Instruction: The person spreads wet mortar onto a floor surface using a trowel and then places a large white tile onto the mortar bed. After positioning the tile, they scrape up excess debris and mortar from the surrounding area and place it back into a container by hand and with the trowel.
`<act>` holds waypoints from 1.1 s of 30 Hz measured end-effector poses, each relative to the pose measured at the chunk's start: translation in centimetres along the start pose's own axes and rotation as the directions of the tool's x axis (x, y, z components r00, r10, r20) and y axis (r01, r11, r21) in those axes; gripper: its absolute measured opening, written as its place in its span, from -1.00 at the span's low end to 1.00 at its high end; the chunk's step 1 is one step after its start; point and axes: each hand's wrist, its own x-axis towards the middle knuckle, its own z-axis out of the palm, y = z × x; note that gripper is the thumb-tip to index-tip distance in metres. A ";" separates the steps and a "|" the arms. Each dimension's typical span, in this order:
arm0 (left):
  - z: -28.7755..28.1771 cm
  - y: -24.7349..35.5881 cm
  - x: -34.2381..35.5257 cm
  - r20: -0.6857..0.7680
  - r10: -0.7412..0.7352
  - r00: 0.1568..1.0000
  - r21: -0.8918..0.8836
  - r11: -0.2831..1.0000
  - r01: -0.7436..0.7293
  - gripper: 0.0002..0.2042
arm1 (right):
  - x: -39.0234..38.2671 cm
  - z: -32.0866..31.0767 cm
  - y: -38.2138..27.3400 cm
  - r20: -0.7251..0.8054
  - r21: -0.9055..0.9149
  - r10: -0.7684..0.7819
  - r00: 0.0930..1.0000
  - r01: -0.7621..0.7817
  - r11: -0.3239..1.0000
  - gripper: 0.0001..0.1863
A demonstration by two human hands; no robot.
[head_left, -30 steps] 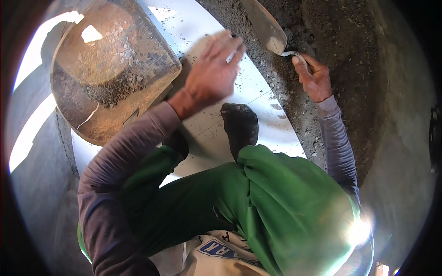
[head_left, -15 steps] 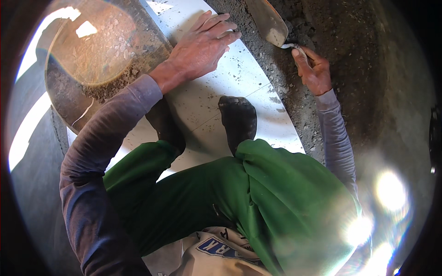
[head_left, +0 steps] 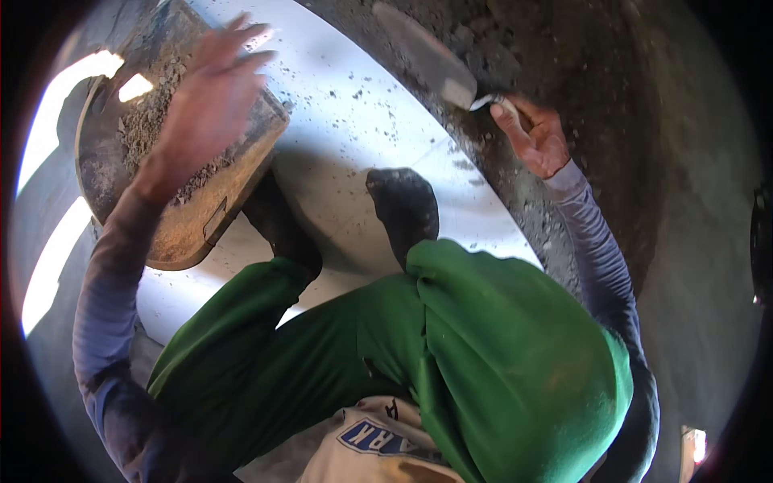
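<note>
My right hand (head_left: 538, 138) is closed around the handle of a trowel (head_left: 431, 64). The flat blade points up and to the left, over dark, crumbly mortar at the border of the white tiles (head_left: 346, 105). On the left, my left hand (head_left: 201, 105) is blurred by motion, with its fingers spread and nothing visible in them. It is above a worn brown container (head_left: 211, 221) that holds grey crumbled rubble (head_left: 153, 109). Part of the rubble and the far wall of the container are hidden behind that hand and wrist.
My dark-socked feet (head_left: 407, 205) rest on the tiles between container and mortar. Grey crumbs are scattered over the tiles. A strip of dark loose material (head_left: 596, 72) runs along the right, beside a smoother grey surface (head_left: 700, 266). Bright light patches lie at the far left.
My left hand has moved left, off the tiles and over the container. The container has turned and tilted, showing its side wall. The trowel has shifted slightly left with my right hand.
</note>
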 end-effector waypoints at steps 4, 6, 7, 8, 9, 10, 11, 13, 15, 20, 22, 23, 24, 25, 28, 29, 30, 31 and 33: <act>-4.4 -2.8 -4.4 0.054 -0.066 0.996 0.000 0.998 0.066 -0.65 | -2.4 -0.1 2.3 0.066 -0.166 -0.023 0.998 0.034 0.986 -0.55; -7.7 -3.5 -7.8 0.152 -0.252 0.956 -0.041 0.964 0.261 -0.65 | -2.8 -1.9 2.7 0.028 -0.143 0.112 0.993 -0.107 0.984 -0.57; -8.2 -3.5 -8.8 0.205 -0.328 0.922 -0.074 0.934 0.349 -0.65 | -3.8 -2.3 3.0 0.007 -0.133 0.295 0.956 -0.291 0.947 -0.60; -8.8 -3.3 -10.2 0.272 -0.399 0.876 -0.097 0.894 0.437 -0.65 | -4.9 -2.2 3.3 0.005 -0.120 0.290 0.957 -0.287 0.950 -0.60; -8.0 -3.1 -10.7 0.139 -0.327 0.935 -0.038 0.941 0.335 -0.68 | -5.7 -2.8 3.7 -0.140 -0.018 0.200 0.970 -0.204 0.979 -0.58; -7.2 -2.8 -11.2 0.031 -0.242 0.970 0.040 0.970 0.241 -0.71 | -6.3 -2.8 3.8 -0.271 0.081 0.128 0.954 -0.110 0.991 -0.57; -5.7 -2.3 -11.5 0.030 -0.238 0.971 0.048 0.970 0.236 -0.71 | -6.1 -1.7 3.1 -0.276 0.087 0.127 0.953 -0.107 0.990 -0.57; -3.7 -0.3 -10.9 0.059 -0.332 0.941 -0.184 0.923 0.337 -0.72 | -4.6 1.4 -0.2 -0.148 0.067 0.140 0.979 -0.131 0.989 -0.51; -4.9 2.0 -8.7 0.138 -0.266 0.954 -0.201 0.936 0.290 -0.70 | -2.0 4.0 -0.9 -0.157 0.032 0.092 0.983 -0.088 0.996 -0.48; -8.7 1.2 -8.0 0.143 -0.217 0.966 -0.254 0.935 0.248 -0.70 | -3.4 1.4 2.2 -0.398 0.073 0.179 0.900 -0.163 0.984 -0.41; -9.2 0.7 -8.0 0.037 -0.279 0.960 -0.237 0.930 0.280 -0.69 | -4.9 1.8 1.9 -0.429 0.100 0.200 0.881 -0.173 0.980 -0.45; -9.2 0.8 -7.2 0.025 -0.269 0.963 -0.237 0.934 0.267 -0.69 | -5.3 1.8 1.8 -0.442 0.131 0.234 0.866 -0.196 0.972 -0.48; -9.4 1.7 -6.6 0.106 -0.249 0.963 -0.300 0.915 0.270 -0.68 | -4.5 2.6 -0.1 -0.330 0.188 0.314 0.890 -0.264 0.946 -0.54; -9.7 2.9 -5.7 0.180 -0.221 0.958 -0.357 0.893 0.273 -0.67 | -3.2 5.1 -1.0 -0.356 0.311 0.194 0.914 -0.080 0.947 -0.57; -9.3 5.4 -2.6 0.234 -0.082 0.969 -0.417 0.892 0.177 -0.66 | 3.1 9.9 -4.2 -0.332 0.351 0.081 0.940 0.043 0.936 -0.67; -9.1 5.5 -2.6 0.301 -0.033 0.953 -0.410 0.898 0.160 -0.65 | 4.6 9.9 -4.9 -0.344 0.356 0.083 0.935 0.048 0.933 -0.67; -9.2 5.1 -3.3 0.311 -0.025 0.950 -0.401 0.903 0.155 -0.65 | 5.6 9.7 -6.0 -0.327 0.159 0.133 0.936 -0.084 0.984 -0.69; -9.3 4.1 -3.6 0.293 -0.047 0.955 -0.392 0.905 0.165 -0.66 | 6.1 8.7 -6.5 -0.331 -0.057 0.180 0.926 -0.210 0.976 -0.72; -9.3 2.9 -3.1 0.246 -0.044 0.968 -0.396 0.907 0.142 -0.66 | 4.2 7.7 3.7 -0.581 0.300 0.141 0.802 0.049 0.953 -0.67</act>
